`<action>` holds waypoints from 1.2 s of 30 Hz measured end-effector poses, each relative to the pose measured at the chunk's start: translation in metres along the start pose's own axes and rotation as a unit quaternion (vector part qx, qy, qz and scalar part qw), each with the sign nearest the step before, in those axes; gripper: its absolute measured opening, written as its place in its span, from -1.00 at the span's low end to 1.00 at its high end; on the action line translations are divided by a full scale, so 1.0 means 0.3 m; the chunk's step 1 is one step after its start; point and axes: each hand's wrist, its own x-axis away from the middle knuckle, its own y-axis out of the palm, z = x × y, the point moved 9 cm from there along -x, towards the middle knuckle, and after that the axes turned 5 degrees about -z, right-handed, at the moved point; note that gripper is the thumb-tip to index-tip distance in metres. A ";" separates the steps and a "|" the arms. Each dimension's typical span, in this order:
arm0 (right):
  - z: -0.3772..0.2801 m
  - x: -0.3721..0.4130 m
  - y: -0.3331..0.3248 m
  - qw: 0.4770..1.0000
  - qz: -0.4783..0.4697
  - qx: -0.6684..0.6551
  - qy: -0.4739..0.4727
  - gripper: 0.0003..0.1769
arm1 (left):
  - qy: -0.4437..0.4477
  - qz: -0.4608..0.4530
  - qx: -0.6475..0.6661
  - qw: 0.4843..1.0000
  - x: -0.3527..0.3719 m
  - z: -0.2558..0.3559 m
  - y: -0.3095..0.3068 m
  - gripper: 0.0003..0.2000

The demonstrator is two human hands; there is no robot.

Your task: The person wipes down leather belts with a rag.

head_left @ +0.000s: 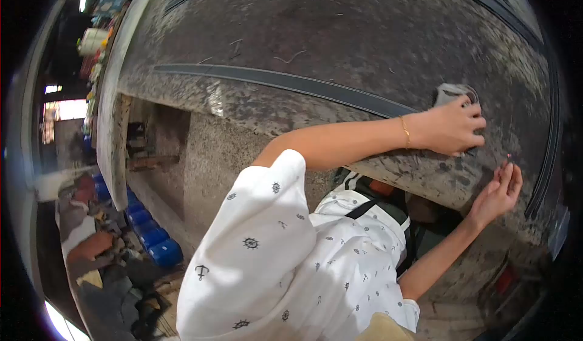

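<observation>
My left hand (pixel 448 127), with a thin gold bracelet at its wrist, is curled over a crumpled grey cloth (pixel 452 90) on the worn dark work table. One end of a long flat black strap (pixel 291 83) with pale edge lines reaches this hand; what lies under the palm is hidden. To its lower right, my right hand (pixel 499 195) is raised at the table edge with fingertips pinched together. A small thin item with a pinkish tip (pixel 509 156) sticks out of the pinch, too small to name.
The scuffed table (pixel 352 31) spreads across the top. More black straps (pixel 549 134) lie along its right edge and far side. Loose threads (pixel 290 57) are scattered on it. At lower left are blue containers (pixel 159 244) and a heap of scrap pieces (pixel 118 280).
</observation>
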 end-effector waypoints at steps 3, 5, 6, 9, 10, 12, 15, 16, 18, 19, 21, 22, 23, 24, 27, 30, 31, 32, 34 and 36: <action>-0.003 -0.009 0.009 1.000 -0.013 0.004 -0.005 -0.80 | -0.005 0.022 -0.005 1.000 0.006 -0.008 -0.002 -0.68; -0.007 -0.008 0.016 1.000 -0.022 0.006 -0.011 -0.81 | -0.007 0.043 -0.002 0.999 0.009 -0.014 -0.011 -0.70; -0.009 -0.005 0.016 1.000 -0.010 0.011 -0.007 -0.81 | 0.001 0.035 -0.002 0.999 0.009 -0.012 -0.013 -0.71; -0.013 -0.003 0.025 1.000 -0.010 0.020 0.011 -0.82 | 0.006 0.015 -0.017 1.000 0.007 -0.003 -0.013 -0.74; -0.009 -0.005 0.018 1.000 -0.006 0.025 0.012 -0.83 | 0.003 0.015 -0.026 1.000 0.005 -0.001 0.000 -0.73; -0.008 -0.006 0.014 1.000 0.000 0.026 0.006 -0.84 | 0.006 0.018 -0.040 0.999 0.000 0.000 -0.005 -0.73; -0.008 -0.006 0.018 1.000 -0.002 0.011 0.000 -0.85 | 0.008 0.002 -0.032 0.999 -0.009 0.001 -0.013 -0.73; -0.010 -0.007 0.019 1.000 -0.001 0.014 -0.006 -0.83 | 0.006 -0.001 -0.024 1.000 -0.013 -0.002 -0.004 -0.73; 0.000 -0.014 0.013 1.000 0.000 0.014 -0.015 -0.82 | 0.003 -0.003 -0.020 1.000 -0.031 -0.006 0.002 -0.73; 0.010 -0.024 0.006 1.000 -0.006 0.009 -0.012 -0.82 | -0.006 -0.031 -0.018 0.999 -0.044 -0.011 0.020 -0.71; 0.020 -0.032 0.000 1.000 -0.014 0.006 -0.009 -0.82 | -0.019 -0.058 -0.016 0.998 -0.069 -0.014 0.031 -0.70; 0.017 -0.033 0.004 1.000 -0.016 0.007 -0.015 -0.82 | -0.029 -0.094 0.000 0.995 -0.087 -0.021 0.042 -0.68; 0.013 -0.033 0.004 1.000 -0.017 0.009 -0.021 -0.83 | -0.039 -0.131 0.017 0.990 -0.103 -0.026 0.057 -0.65; 0.012 -0.031 0.005 1.000 -0.019 0.010 -0.021 -0.83 | -0.040 -0.130 0.018 0.991 -0.123 -0.030 0.053 -0.65; 0.011 -0.031 0.009 1.000 -0.024 0.001 -0.020 -0.83 | -0.045 -0.204 0.044 0.977 -0.148 -0.052 0.096 -0.62; 0.012 -0.029 0.008 0.999 -0.030 -0.011 -0.022 -0.83 | -0.043 -0.219 0.061 0.973 -0.133 -0.058 0.114 -0.61; 0.014 -0.026 0.005 0.999 -0.020 -0.028 -0.016 -0.84 | -0.029 -0.145 0.044 0.988 -0.108 -0.052 0.071 -0.62; 0.016 -0.029 0.003 0.999 -0.012 -0.045 -0.011 -0.85 | -0.015 -0.070 0.026 0.997 -0.084 -0.048 0.018 -0.62; 0.001 -0.013 0.003 0.999 -0.002 -0.053 -0.007 -0.84 | -0.033 0.063 0.004 0.997 0.060 -0.053 -0.217 -0.65; 0.005 -0.008 -0.018 0.998 0.017 -0.065 -0.002 -0.84 | -0.141 0.133 0.033 0.980 0.291 -0.141 -0.404 -0.54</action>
